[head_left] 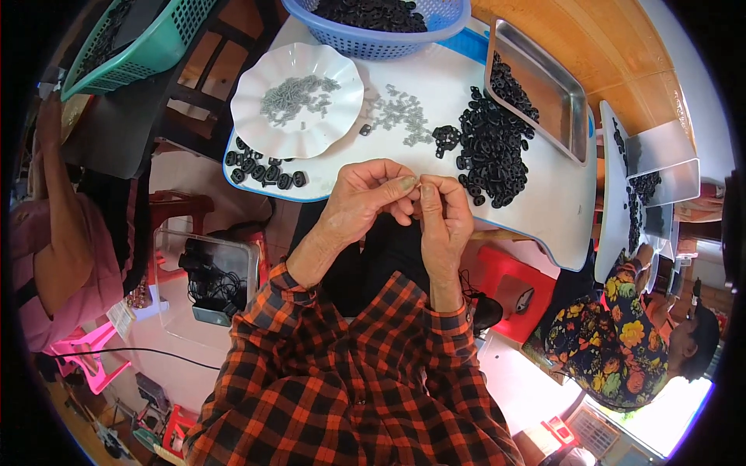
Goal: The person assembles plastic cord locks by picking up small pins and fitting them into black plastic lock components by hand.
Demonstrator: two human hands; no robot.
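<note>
My left hand and my right hand meet fingertip to fingertip in front of the table's near edge. Thumb and forefinger are pinched on each, around something too small to make out. Just beyond them, small grey plastic pieces lie scattered on the white table. More grey pieces rest in a white scalloped plate. To the right spreads a heap of small black plastic parts. Several black oval parts sit by the plate's near side.
A blue basket of black parts stands at the back, a metal tray at the right. A green basket is far left. Other people sit at both sides, one in a flowered top. A red stool stands below the table.
</note>
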